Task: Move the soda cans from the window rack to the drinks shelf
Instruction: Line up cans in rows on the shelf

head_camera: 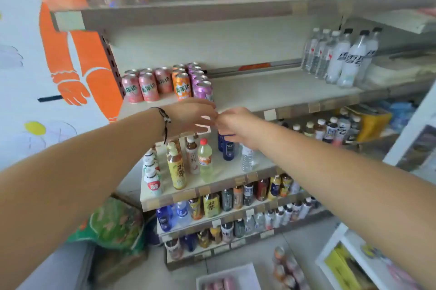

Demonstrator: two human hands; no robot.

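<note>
Orange-and-white mural wall (35, 53) at left; pale tiled floor (295, 249) below.

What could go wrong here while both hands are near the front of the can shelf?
The left hand is right below the purple cans at the shelf edge; a bump might tip the front one off. A falling can could hit the bottles below.

light: bright, even, soft daylight look | shadows: faint, under shelf boards (271, 93) | glare: mild on far-right clear bottles (342, 58) | blur: motion smear on top shelf, near floor, right edge | distortion: wide-angle bowing, forearms stretched near corners
</note>
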